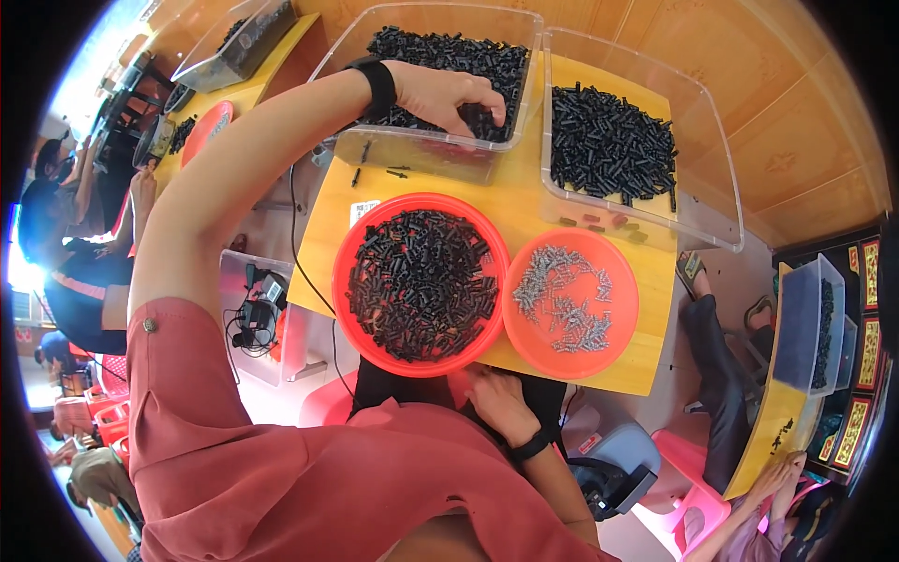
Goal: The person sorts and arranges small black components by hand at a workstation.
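My left arm reaches up to the clear plastic bin at the far left of the table. My left hand dips into its heap of short black plastic pieces, fingers curled around some of them. My right hand is low, by the near rim of a red bowl filled with similar black pieces. Its fingers are bent and partly hidden, so what they hold cannot be made out. An orange-red plate touches the bowl's right side and carries small silvery screw-like parts.
A second clear bin of black pieces stands at the far right of the yellow table. Several loose black pieces lie near the left bin. A dark cable hangs past the table's left edge. Other people sit at tables on both sides.
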Demonstrator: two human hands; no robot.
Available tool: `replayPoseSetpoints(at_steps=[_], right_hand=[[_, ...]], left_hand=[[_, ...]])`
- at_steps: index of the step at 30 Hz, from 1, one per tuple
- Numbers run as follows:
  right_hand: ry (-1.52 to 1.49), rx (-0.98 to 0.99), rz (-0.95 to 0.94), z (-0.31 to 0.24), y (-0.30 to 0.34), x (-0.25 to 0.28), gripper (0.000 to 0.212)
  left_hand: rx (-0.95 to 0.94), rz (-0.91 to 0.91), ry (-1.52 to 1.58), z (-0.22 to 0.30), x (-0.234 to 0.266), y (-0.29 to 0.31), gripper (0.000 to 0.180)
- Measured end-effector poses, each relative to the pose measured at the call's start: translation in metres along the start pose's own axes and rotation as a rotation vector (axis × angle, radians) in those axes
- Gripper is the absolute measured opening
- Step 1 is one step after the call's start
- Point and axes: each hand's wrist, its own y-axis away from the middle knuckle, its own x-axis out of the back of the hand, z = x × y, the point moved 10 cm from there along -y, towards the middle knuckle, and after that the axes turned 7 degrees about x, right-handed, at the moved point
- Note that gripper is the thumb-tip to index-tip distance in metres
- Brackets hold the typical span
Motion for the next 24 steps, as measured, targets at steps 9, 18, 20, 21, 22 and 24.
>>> replayPoseSetpoints(at_steps=[9, 18, 20, 21, 22, 24], right_hand=[[0.023, 0.006, 0.071, -0.001, 0.0, 0.006, 0.033], [0.051, 0.015, -0.011, -0.001, 0.003, -0.009, 0.027], [0.048, 0.026, 0.04, -0.006, 0.004, 0.0, 0.025], [0.052, 0.027, 0.043, -0.006, 0.003, 0.001, 0.025], [0.05, 0.012, -0.008, -0.004, 0.001, -0.002, 0.024], [0.054, -0.001, -0.052, -0.002, 0.0, -0.008, 0.023]], left_hand=[[0.294, 0.29, -0.186, -0.043, 0.041, 0.011, 0.026], [0.431, 0.709, -0.057, -0.076, 0.085, 0.065, 0.029], [0.49, 0.679, 0.029, -0.077, 0.081, 0.072, 0.027], [0.543, 0.641, 0.116, -0.077, 0.076, 0.074, 0.026], [0.546, 0.657, 0.222, -0.071, 0.074, 0.078, 0.022], [0.539, 0.657, 0.396, -0.059, 0.072, 0.087, 0.021]])
